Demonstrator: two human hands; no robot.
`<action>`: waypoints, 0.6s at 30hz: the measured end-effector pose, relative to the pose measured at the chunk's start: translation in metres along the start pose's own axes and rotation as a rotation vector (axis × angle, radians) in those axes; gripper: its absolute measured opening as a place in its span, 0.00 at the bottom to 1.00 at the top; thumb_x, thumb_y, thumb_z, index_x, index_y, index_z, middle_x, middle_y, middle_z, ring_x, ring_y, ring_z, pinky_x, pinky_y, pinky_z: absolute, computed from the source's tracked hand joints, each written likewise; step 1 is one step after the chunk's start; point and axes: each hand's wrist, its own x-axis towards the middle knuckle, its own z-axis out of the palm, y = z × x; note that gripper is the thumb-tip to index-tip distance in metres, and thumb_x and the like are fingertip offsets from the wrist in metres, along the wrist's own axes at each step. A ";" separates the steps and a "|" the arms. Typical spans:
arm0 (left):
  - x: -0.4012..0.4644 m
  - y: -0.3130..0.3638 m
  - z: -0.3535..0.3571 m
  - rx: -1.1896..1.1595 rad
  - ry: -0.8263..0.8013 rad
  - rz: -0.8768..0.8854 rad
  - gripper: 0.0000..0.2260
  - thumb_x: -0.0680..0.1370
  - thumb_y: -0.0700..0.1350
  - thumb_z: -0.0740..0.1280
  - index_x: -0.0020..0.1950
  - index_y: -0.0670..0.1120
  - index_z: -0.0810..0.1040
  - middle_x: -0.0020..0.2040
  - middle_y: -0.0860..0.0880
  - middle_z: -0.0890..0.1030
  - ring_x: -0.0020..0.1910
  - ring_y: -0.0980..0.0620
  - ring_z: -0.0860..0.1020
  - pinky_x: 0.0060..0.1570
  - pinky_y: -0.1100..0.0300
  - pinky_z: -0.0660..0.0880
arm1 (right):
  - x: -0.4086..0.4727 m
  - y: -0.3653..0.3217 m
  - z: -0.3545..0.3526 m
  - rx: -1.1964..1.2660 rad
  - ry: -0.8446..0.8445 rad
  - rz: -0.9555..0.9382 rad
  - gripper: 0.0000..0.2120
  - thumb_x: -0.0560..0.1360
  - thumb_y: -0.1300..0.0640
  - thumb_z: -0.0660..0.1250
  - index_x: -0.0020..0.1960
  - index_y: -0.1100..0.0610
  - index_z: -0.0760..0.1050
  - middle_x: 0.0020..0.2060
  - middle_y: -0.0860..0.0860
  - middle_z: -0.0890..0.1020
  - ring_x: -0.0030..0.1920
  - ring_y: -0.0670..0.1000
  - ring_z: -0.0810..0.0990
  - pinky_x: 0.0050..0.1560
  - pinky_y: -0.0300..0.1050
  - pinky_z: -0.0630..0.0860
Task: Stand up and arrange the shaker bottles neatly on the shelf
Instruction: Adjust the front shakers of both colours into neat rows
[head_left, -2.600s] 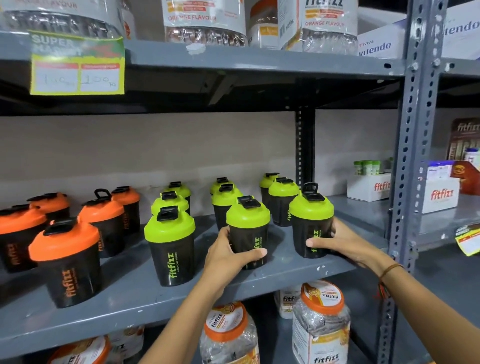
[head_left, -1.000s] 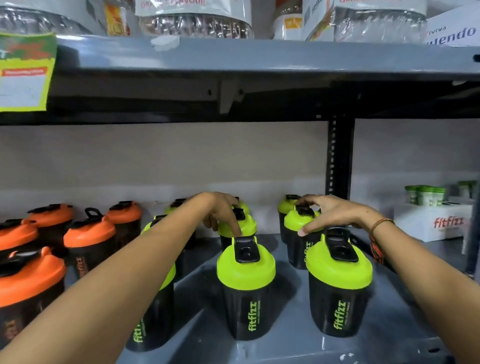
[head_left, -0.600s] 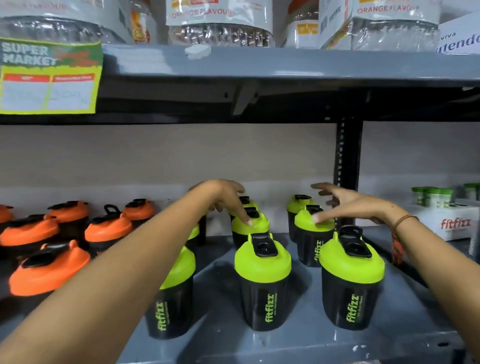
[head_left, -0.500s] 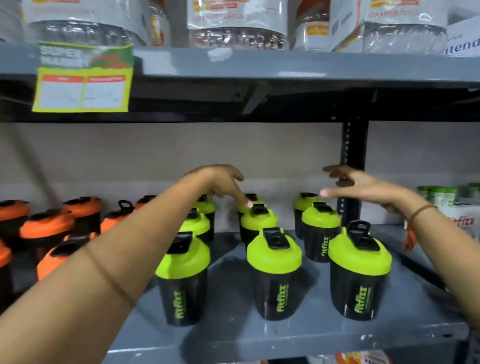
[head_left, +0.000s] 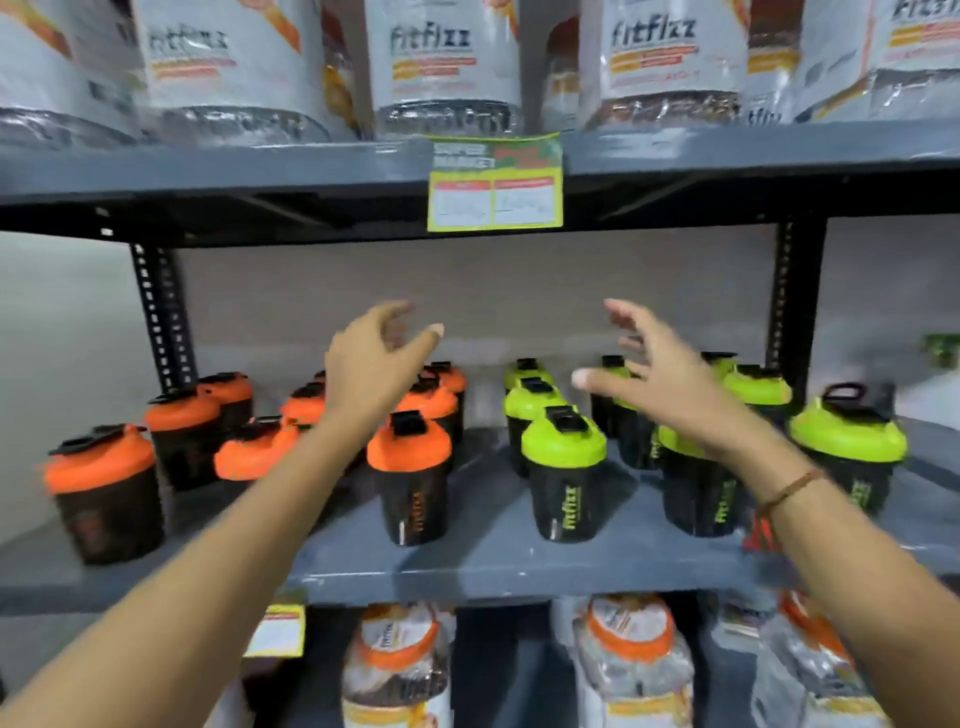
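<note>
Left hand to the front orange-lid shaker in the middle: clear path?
Probably yes. The left hand is open, holding nothing, raised above the orange row; the front orange-lid shaker stands upright at the shelf edge just below, its lid unobstructed.

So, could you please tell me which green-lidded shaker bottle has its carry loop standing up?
The front green-lidded shaker bottle farthest right: a black loop stands above its lid, unlike the others visible.

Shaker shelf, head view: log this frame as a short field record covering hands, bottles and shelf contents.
left hand: open, raised above the orange-lidded shakers, holding nothing
right hand: open, raised above the green-lidded shakers, holding nothing
bottle state: all visible shakers upright
grouping: orange left, green right
shelf above: fitfizz jars, price tag
image quality: motion-blurred
</note>
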 end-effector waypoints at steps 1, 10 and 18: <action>-0.020 -0.014 -0.004 -0.075 0.026 -0.016 0.31 0.65 0.66 0.68 0.65 0.55 0.73 0.61 0.50 0.80 0.59 0.54 0.78 0.62 0.52 0.74 | -0.011 0.003 0.018 -0.044 0.031 0.027 0.50 0.59 0.29 0.71 0.75 0.42 0.57 0.74 0.47 0.65 0.71 0.46 0.67 0.70 0.47 0.67; -0.108 -0.089 0.001 -0.121 -0.354 -0.300 0.56 0.53 0.69 0.76 0.74 0.53 0.54 0.69 0.49 0.73 0.66 0.47 0.73 0.65 0.49 0.70 | -0.067 0.040 0.099 0.097 0.102 0.342 0.62 0.55 0.36 0.80 0.79 0.46 0.47 0.74 0.49 0.67 0.72 0.51 0.66 0.68 0.46 0.66; -0.103 -0.107 0.003 -0.105 -0.402 -0.328 0.41 0.59 0.61 0.78 0.67 0.51 0.67 0.63 0.49 0.78 0.59 0.49 0.77 0.61 0.49 0.74 | -0.073 0.050 0.108 0.110 0.165 0.337 0.48 0.56 0.40 0.80 0.70 0.43 0.61 0.61 0.45 0.78 0.61 0.48 0.77 0.58 0.44 0.74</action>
